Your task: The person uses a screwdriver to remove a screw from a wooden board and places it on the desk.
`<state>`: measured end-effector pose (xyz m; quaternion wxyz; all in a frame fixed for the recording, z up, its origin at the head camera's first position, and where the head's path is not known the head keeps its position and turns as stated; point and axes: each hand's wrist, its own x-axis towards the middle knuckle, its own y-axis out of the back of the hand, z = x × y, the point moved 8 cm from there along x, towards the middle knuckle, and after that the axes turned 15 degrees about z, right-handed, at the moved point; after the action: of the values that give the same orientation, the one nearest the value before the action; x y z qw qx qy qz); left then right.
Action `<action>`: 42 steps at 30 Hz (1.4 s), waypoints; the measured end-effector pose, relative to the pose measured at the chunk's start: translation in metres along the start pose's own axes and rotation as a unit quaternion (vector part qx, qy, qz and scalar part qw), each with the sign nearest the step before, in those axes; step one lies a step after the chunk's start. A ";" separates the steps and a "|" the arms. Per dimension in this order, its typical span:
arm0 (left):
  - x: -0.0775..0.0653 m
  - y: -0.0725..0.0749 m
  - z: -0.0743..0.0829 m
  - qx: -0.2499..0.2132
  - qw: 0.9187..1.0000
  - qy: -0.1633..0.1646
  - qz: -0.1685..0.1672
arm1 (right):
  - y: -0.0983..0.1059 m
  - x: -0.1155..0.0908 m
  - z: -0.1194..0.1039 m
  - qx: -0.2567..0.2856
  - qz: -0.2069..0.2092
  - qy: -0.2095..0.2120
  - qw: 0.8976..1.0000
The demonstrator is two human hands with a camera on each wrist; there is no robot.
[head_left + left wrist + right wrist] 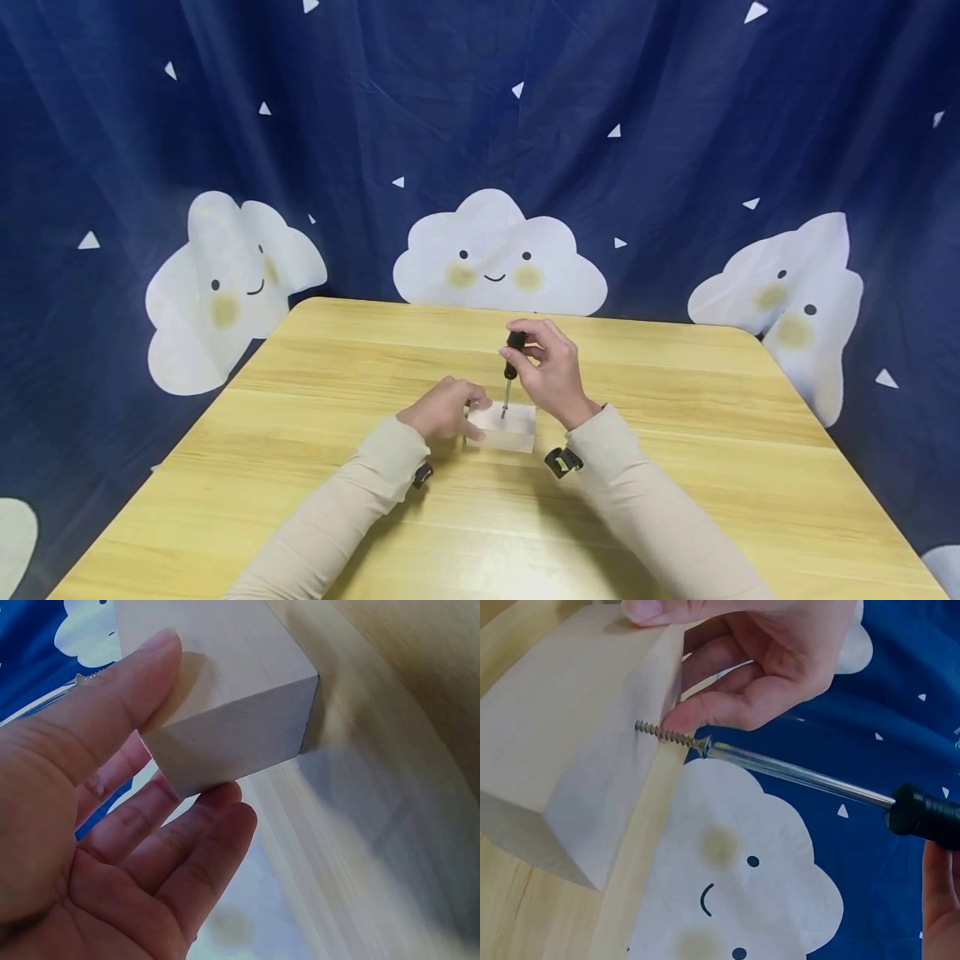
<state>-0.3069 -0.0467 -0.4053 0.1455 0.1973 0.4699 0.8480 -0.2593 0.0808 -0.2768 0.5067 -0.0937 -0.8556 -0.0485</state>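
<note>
Head view, centre of the frame: a pale wooden block (501, 427) is lying on the yellow wooden table (675, 467), just below the middle of the picture. The left hand (444, 410) is gripping the block's left end, thumb pressing on the top face and fingers curling round the side; in the left wrist view the thumb (112, 705) is lying flat along the upper face of the block (225, 697) while the other fingers (187, 840) are wrapping beneath its near corner.

The right hand (547, 367), slightly above and right of the block, is closing its fingers around the black handle of a screwdriver (512, 367), holding it nearly upright with the tip pointing down onto the block's top face.

Right wrist view: the screwdriver's steel shaft (795, 771) is running from lower right toward the centre, its tip engaging the head of a threaded screw (667, 735). The screw's point is touching the block (570, 750) face; most of its thread is showing outside the wood.

Background: a dark blue curtain (675, 125) printed with white smiling clouds is hanging behind the table.
</note>
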 end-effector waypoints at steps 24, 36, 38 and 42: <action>0.001 0.000 -0.002 -0.003 1.000 0.003 0.000 | -0.003 0.003 -0.014 -0.037 -0.017 0.006 0.999; 0.002 -0.001 -0.001 0.002 1.000 -0.003 0.002 | -0.001 0.004 -0.015 -0.059 0.017 0.009 0.998; 0.002 -0.002 -0.001 0.002 1.000 -0.002 0.001 | -0.002 0.004 -0.016 -0.062 0.014 0.018 0.998; 0.001 -0.001 -0.001 0.002 1.000 0.000 -0.001 | -0.001 0.004 -0.017 -0.056 0.017 0.020 0.998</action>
<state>-0.3082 -0.0467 -0.4063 0.1459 0.1967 0.4720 0.8469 -0.2471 0.0777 -0.2651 0.5188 -0.1349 -0.8394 -0.0896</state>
